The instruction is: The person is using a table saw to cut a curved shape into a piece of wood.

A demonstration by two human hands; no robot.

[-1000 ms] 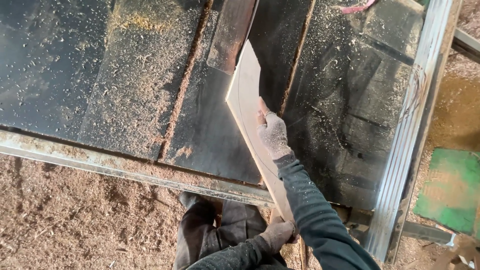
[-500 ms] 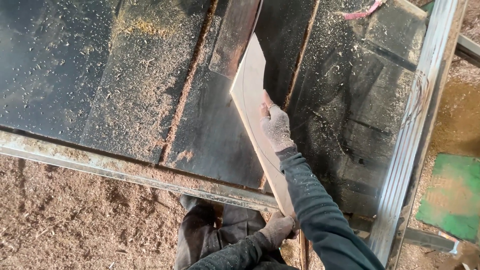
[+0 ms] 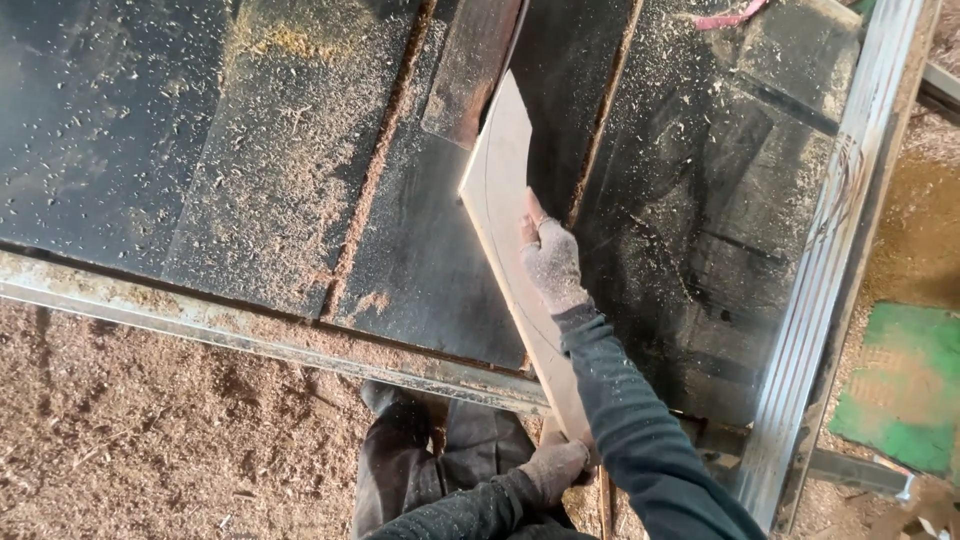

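**Both hands on the plywood strip at the saw table**

Far left: floor (image 3: 120,440) under a thick layer of sawdust, running along below the table edge.

Saw table (image 3: 150,130): dark flat top, dusted with chips, heavier pile near the upper middle. Pale metal edge rail (image 3: 250,335) along its near side, running diagonally. A sawdust-filled groove (image 3: 375,160) cuts across the top.

Centre: pale plywood strip (image 3: 495,190), long and narrow, lying flat on the table and angled from upper centre down toward the person. A thin curved pencil line shows on its face. Its far end sits against a brownish insert plate (image 3: 468,70) in the table; the near end overhangs the table edge.

Left hand (image 3: 555,465): dusty glove, dark sleeve, fingers closed round the near overhanging end of the strip, below the table edge. Dark trousers (image 3: 440,450) just left of it.

Right hand (image 3: 550,262): same kind of glove, pressed down flat on the strip mid-length, fingers together and extended along the board's right edge. Pressing, not wrapped round it. Forearm in a dark sleeve runs back down to the lower right.

Right of the hand: second dust-lined groove (image 3: 605,110), then more dark table. Pink scrap (image 3: 725,17) at top edge.

Far right: grey metal fence rail (image 3: 830,260) running top to bottom, then a green panel (image 3: 900,385) on the sawdust floor.
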